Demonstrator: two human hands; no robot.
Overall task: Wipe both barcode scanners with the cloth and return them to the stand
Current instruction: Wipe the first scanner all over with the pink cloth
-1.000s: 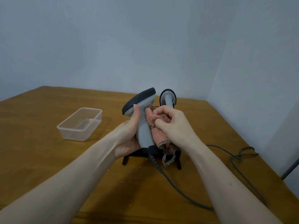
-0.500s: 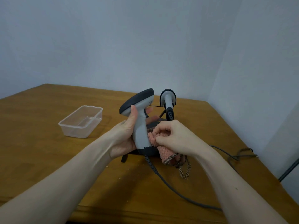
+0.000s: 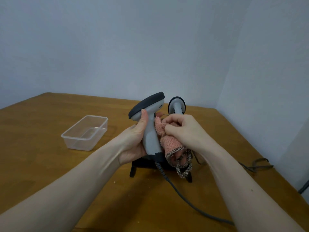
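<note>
My left hand (image 3: pixel 133 139) grips the handle of a grey barcode scanner (image 3: pixel 150 124) with a dark head, held upright above the black stand (image 3: pixel 135 168). My right hand (image 3: pixel 182 131) clutches a pink cloth (image 3: pixel 167 141) with a checked hem and presses it against the right side of the scanner's handle. A second grey scanner (image 3: pixel 177 106) stands behind in the stand, partly hidden by my right hand. The held scanner's grey cable (image 3: pixel 184 196) runs down across the table toward me.
A clear plastic container (image 3: pixel 85 132) sits on the wooden table (image 3: pixel 41 139) to the left. More dark cable (image 3: pixel 257 164) lies at the right near the wall. The table's front edge is close below my forearms.
My right hand has slid the cloth back up the scanner's handle after going down toward its base. The left hand keeps the scanner in nearly the same place.
</note>
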